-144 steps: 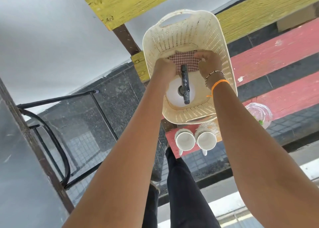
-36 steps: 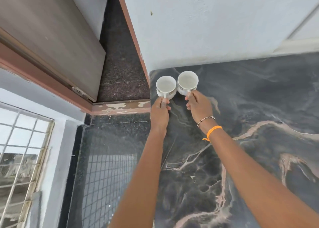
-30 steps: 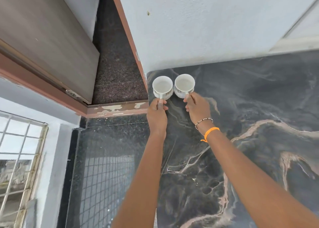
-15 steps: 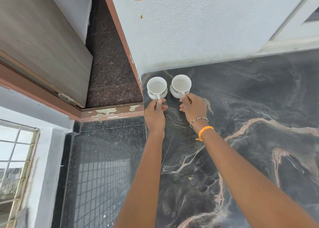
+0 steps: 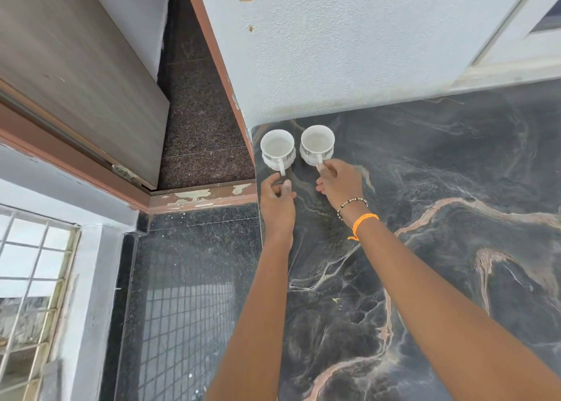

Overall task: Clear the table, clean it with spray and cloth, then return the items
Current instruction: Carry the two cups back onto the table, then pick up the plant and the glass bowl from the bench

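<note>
Here, two white cups stand upright, side by side and close together, in the far left corner of the dark marble table (image 5: 455, 188), close to the pale wall (image 5: 349, 51). Left cup (image 5: 277, 148) sits nearest the table's left edge; right cup (image 5: 317, 144) just beside it, a narrow gap between them. Both handles point back toward the person. Left hand (image 5: 277, 201): fingers loosely curled just behind the left cup's handle, thumb raised, apparently clear of the handle and holding nothing. Right hand (image 5: 340, 182): fingertips pinch the right cup's handle. Beaded bracelet (image 5: 352, 203) and orange band (image 5: 364, 223) on the right wrist. Left of the table: brown door frame (image 5: 218, 66), speckled dark floor, barred window (image 5: 30, 279) at lower left.
</note>
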`<control>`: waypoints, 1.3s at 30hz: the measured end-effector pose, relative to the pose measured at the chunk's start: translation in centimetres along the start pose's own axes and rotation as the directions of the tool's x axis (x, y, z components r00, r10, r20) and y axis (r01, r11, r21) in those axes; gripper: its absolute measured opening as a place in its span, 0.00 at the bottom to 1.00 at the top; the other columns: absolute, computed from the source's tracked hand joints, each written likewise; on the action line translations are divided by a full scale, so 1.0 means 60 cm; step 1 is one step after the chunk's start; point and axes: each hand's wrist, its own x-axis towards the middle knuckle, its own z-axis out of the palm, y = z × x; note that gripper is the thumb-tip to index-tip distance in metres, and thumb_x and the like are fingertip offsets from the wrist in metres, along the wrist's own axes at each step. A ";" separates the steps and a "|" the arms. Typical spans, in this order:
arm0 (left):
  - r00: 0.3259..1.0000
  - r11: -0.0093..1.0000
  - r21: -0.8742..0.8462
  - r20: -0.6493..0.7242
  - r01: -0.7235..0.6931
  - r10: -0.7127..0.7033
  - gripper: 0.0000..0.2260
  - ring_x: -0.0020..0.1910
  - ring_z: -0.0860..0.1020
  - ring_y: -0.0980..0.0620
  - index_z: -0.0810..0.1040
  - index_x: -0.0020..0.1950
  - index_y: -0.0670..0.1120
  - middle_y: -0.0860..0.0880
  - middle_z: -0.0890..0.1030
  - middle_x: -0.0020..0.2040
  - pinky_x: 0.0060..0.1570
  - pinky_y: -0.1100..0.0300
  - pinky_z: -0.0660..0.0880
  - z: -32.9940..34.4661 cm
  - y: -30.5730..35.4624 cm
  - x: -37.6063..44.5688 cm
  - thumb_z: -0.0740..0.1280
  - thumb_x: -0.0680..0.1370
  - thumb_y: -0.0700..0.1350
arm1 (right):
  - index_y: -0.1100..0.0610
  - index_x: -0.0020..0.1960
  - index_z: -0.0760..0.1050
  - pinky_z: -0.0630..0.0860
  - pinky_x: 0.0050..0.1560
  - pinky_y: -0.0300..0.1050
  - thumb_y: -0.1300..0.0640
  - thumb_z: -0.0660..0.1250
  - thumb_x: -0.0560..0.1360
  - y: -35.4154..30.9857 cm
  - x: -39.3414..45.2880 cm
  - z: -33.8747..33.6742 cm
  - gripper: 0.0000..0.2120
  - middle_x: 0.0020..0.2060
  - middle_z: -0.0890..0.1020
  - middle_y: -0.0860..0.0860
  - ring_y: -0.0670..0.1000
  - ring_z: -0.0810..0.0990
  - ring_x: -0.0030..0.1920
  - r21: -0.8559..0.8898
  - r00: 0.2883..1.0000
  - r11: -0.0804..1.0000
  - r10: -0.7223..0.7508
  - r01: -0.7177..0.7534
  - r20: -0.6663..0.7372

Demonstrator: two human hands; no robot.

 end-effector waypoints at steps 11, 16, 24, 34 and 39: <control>0.983 0.994 0.052 0.146 0.101 -0.108 0.05 0.39 0.75 0.58 0.75 0.51 0.49 0.52 0.76 0.40 0.43 0.67 0.72 0.054 -0.020 -0.187 0.61 0.80 0.43 | 0.55 0.46 0.75 0.76 0.49 0.47 0.60 0.61 0.76 0.051 -0.119 -0.146 0.05 0.34 0.77 0.45 0.45 0.77 0.33 0.187 0.997 0.982 0.030 -0.016 -0.075; 0.951 0.998 0.066 0.308 0.007 -0.027 0.06 0.37 0.73 0.56 0.76 0.48 0.47 0.50 0.75 0.37 0.42 0.65 0.70 0.166 -0.017 -0.320 0.61 0.79 0.39 | 0.57 0.43 0.77 0.76 0.47 0.44 0.65 0.60 0.76 0.107 -0.200 -0.316 0.08 0.33 0.77 0.46 0.46 0.76 0.36 0.289 0.986 0.957 0.045 0.002 -0.158; 0.804 0.994 0.071 0.593 -0.083 0.025 0.07 0.35 0.73 0.59 0.76 0.46 0.49 0.51 0.75 0.37 0.38 0.70 0.71 0.382 -0.029 -0.582 0.61 0.79 0.39 | 0.58 0.43 0.78 0.76 0.46 0.41 0.66 0.60 0.76 0.241 -0.337 -0.623 0.09 0.35 0.79 0.46 0.44 0.77 0.36 0.317 0.935 0.947 0.060 0.058 -0.350; 0.558 0.976 0.158 0.828 -0.150 -0.049 0.05 0.36 0.73 0.58 0.76 0.50 0.46 0.51 0.75 0.37 0.41 0.69 0.72 0.643 -0.092 -0.846 0.61 0.79 0.40 | 0.54 0.39 0.77 0.73 0.38 0.35 0.66 0.59 0.77 0.415 -0.443 -0.942 0.13 0.33 0.78 0.47 0.39 0.76 0.30 0.474 0.785 0.874 0.218 0.108 -0.580; 0.475 0.962 0.197 0.876 -0.190 -0.086 0.05 0.37 0.74 0.57 0.76 0.50 0.46 0.51 0.76 0.37 0.47 0.63 0.72 0.786 -0.113 -0.906 0.61 0.79 0.40 | 0.58 0.40 0.76 0.72 0.37 0.35 0.66 0.58 0.78 0.496 -0.434 -1.076 0.12 0.33 0.77 0.49 0.42 0.75 0.32 0.533 0.716 0.839 0.307 0.108 -0.627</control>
